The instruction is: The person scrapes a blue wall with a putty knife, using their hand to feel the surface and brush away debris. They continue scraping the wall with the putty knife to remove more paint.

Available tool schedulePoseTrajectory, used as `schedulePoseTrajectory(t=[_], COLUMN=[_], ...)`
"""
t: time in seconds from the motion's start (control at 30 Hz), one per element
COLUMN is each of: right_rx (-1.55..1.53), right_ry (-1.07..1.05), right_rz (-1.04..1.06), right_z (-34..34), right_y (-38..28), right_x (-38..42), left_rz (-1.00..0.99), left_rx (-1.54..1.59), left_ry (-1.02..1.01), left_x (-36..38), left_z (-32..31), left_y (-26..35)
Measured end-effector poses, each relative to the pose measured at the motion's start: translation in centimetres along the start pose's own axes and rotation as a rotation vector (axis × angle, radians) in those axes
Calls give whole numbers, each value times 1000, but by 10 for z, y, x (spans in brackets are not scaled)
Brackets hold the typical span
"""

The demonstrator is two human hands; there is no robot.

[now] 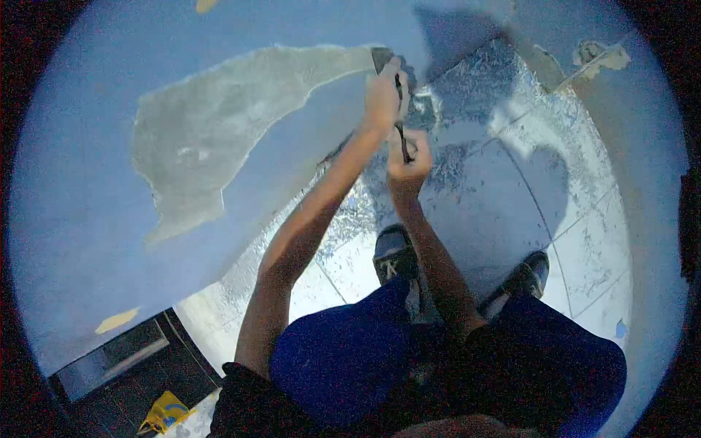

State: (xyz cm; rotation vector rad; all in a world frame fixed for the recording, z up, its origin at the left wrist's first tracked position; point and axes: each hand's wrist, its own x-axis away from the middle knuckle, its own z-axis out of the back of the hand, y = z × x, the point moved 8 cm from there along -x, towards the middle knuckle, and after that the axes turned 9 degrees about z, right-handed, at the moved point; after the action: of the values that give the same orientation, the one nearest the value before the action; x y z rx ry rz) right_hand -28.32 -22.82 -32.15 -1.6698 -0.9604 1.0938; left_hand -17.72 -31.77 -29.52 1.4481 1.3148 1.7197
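Gripping a scraper [392,87] w/ both hands, the person works it against the blue wall [73,182]. Left hand [384,95] is closed around the upper part near the blade, right hand [407,157] is closed around the lower end of the dark handle. Blade end sits at the top edge of a big bare grey patch [212,131] where paint is gone, approx at the wall's meeting w/ the floor side of the view.

No readable writing or brand anywhere; a yellow packet [166,414] at bottom left has blue marks, too small to read.

Around: tiled floor [555,241] dusted w/ pale flakes and debris, thickest just below the hands. Two dark shoes [394,252] stand on the tiles, blue trousers above them. A dark framed opening [117,350] lies bottom left. Small tan chips show on the wall, e.g. one near [117,319]. More peeled spots top right [599,58]. Arms cross the middle of the view, hiding part of the wall-floor line.
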Motion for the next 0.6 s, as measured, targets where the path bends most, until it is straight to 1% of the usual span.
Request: schedulePoseTrajectory(t=[0.03,0.13,0.17,0.23,0.27,0.33,0.37,0.47,0.5,0.6], right_rx=[-6,-46,57,-21,-47,-80,-109,71,9,-137], right_ry=[-11,-11,-30,-24,-20,-75,-91,-81,-68,-72], right_rz=[-33,-68,58,-78,-172,-185,-172,176,108,-164], right_z=[2,1,-1,-4,-3,1,-2,-2,-5,-1], right_y=[3,13,2,16,16,13,13,-5,2,18], right_x=[8,15,8,2,6,6,3,-1,-7,-2], left_rz=[91,93,65,23,-21,-86,40,80,-60,50], left_rx=[34,95,97,75,26,-51,86,131,149,97], left_ry=[-119,37,2,-72,-70,-48,-49,115,-57,-39], left_x=[1,10,8,1,-4,-12,2,7,0,1], left_z=[-1,7,2,-3,0,7,0,7,-6,-4], left_y=[-7,-16,-9,1,0,-11,-7,-8,7,-5])
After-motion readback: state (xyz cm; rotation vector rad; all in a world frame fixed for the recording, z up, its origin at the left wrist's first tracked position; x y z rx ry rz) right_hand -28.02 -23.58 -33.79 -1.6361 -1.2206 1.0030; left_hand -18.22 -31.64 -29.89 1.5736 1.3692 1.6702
